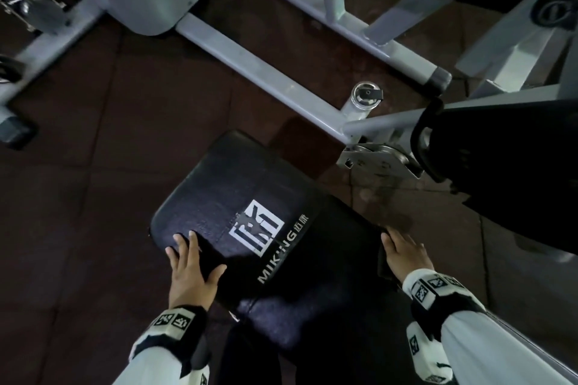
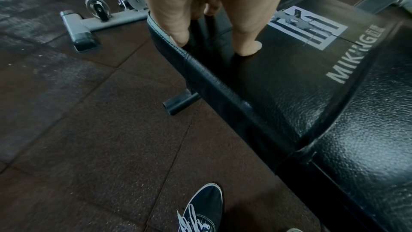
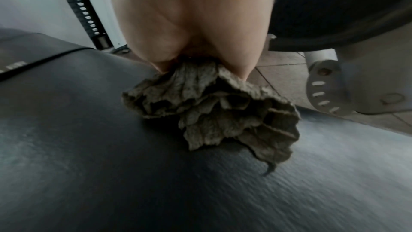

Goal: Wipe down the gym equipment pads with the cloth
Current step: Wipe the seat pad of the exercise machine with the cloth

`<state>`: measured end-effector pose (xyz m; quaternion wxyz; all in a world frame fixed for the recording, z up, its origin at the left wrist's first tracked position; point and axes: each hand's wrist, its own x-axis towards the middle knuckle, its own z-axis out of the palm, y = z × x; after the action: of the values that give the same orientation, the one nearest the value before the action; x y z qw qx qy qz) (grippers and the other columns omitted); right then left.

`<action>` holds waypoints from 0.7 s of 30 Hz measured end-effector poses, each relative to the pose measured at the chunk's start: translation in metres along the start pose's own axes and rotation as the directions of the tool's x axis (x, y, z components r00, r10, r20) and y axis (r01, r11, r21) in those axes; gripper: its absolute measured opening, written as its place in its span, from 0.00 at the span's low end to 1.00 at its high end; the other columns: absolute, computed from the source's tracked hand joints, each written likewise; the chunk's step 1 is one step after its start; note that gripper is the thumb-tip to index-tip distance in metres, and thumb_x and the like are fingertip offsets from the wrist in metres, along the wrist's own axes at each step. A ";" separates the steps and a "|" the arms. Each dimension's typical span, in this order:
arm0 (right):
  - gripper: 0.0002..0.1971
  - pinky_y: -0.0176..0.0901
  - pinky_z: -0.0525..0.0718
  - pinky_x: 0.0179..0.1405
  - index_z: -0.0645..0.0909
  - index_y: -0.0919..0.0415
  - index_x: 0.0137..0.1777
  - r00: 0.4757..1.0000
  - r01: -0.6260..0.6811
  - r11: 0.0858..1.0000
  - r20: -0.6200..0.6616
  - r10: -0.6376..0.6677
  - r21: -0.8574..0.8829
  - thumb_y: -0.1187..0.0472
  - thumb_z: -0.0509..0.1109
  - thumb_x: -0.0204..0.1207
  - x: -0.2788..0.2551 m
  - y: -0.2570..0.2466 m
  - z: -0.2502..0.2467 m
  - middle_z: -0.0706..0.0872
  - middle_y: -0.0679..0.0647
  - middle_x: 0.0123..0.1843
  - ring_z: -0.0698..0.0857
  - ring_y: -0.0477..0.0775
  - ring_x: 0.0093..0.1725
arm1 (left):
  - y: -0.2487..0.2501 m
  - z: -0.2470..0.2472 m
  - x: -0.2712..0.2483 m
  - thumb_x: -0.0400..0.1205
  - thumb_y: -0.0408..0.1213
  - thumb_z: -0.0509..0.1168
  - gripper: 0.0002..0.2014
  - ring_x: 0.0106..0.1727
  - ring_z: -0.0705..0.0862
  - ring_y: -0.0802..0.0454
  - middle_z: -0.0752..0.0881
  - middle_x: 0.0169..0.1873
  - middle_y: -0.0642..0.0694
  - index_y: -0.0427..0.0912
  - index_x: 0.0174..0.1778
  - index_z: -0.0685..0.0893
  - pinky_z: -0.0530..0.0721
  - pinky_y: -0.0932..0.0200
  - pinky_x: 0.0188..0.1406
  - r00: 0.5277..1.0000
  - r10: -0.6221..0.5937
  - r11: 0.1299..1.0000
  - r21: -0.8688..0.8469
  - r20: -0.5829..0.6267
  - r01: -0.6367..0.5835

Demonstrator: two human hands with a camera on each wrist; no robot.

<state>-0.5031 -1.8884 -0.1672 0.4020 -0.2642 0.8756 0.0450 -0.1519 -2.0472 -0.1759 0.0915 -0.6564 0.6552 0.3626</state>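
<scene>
A black padded bench seat [image 1: 250,191] with a white logo and lettering fills the lower middle of the head view. My left hand [image 1: 190,266] rests on its left edge with spread, straight fingers and the thumb out; the left wrist view shows the left hand [image 2: 200,15] with fingertips pressing on the seat [image 2: 289,85]. My right hand [image 1: 403,253] is at the seat's right edge and grips a crumpled grey-brown cloth [image 1: 383,262]. In the right wrist view the cloth [image 3: 211,112] bunches out from under the right hand [image 3: 200,41] onto the seat [image 3: 111,156].
A clear water bottle [image 1: 364,97] stands on the floor by the white machine frame [image 1: 250,62]. Another black pad [image 1: 500,172] and a metal adjustment plate [image 1: 375,159] sit to the right. Dark rubber floor tiles [image 1: 93,181] lie on the left. My shoe [image 2: 200,209] stands beside the bench.
</scene>
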 end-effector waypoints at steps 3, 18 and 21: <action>0.21 0.51 0.57 0.77 0.67 0.51 0.76 0.998 0.053 0.998 -0.019 -0.052 0.033 0.51 0.47 0.86 0.007 -0.034 -0.004 0.70 0.54 0.77 0.66 0.58 0.77 | -0.001 -0.002 -0.001 0.77 0.43 0.72 0.47 0.82 0.36 0.36 0.40 0.83 0.41 0.42 0.84 0.48 0.47 0.43 0.81 1.000 0.010 1.000 -0.023 0.004 -0.010; 0.22 0.54 0.63 0.73 0.64 0.56 0.78 0.934 0.347 0.933 -0.055 -0.353 -0.093 0.53 0.49 0.86 0.062 -0.246 -0.004 0.73 0.63 0.74 0.71 0.64 0.73 | -0.010 -0.004 -0.005 0.80 0.47 0.67 0.48 0.78 0.24 0.48 0.27 0.78 0.55 0.55 0.77 0.31 0.39 0.59 0.78 0.994 0.104 0.987 -0.128 0.043 -0.098; 0.22 0.54 0.63 0.71 0.62 0.55 0.78 0.896 0.421 0.894 -0.085 -0.436 -0.155 0.55 0.48 0.86 0.072 -0.278 0.000 0.74 0.62 0.73 0.72 0.63 0.71 | -0.011 -0.005 -0.005 0.81 0.48 0.66 0.49 0.77 0.23 0.49 0.25 0.77 0.55 0.54 0.77 0.28 0.32 0.68 0.73 0.993 0.103 0.987 -0.132 0.049 -0.096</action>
<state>-0.4029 -2.1573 -0.1826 0.3314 -0.4792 0.8127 -0.0021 -0.1397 -2.0450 -0.1728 0.0487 -0.6170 0.6596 0.4265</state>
